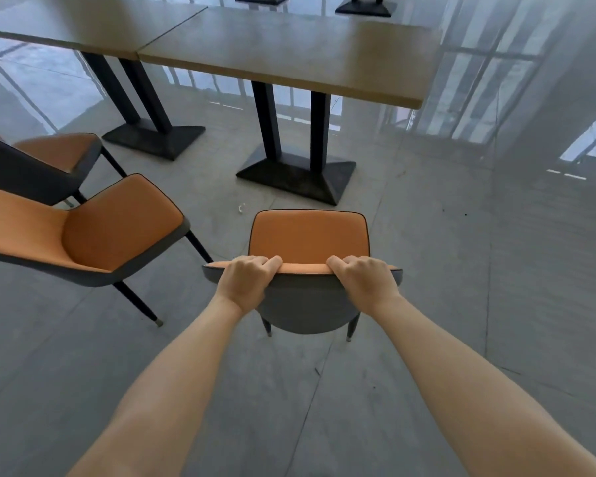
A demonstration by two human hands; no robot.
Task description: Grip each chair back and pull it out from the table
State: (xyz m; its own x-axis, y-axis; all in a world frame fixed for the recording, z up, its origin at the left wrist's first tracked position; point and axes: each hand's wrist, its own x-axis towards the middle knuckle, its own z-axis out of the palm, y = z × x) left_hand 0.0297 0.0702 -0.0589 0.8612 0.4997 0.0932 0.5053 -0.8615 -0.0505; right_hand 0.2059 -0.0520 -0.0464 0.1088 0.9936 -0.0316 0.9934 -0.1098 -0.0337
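While both hands, left hand (245, 282) and right hand (365, 282), clench the orange chair (308, 235) backrest, it likely needs pushing toward the far tabletop (289, 53).

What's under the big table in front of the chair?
Under the table stand two dark legs on a flat black base, with bare grey floor around it. The tabletop covers where the legs join it.

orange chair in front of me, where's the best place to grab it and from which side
Grip the top edge of the backrest of the orange chair, coming from behind. Its back faces you and that rim is narrow enough to curl fingers over, as the left hand and right hand do, spaced apart.
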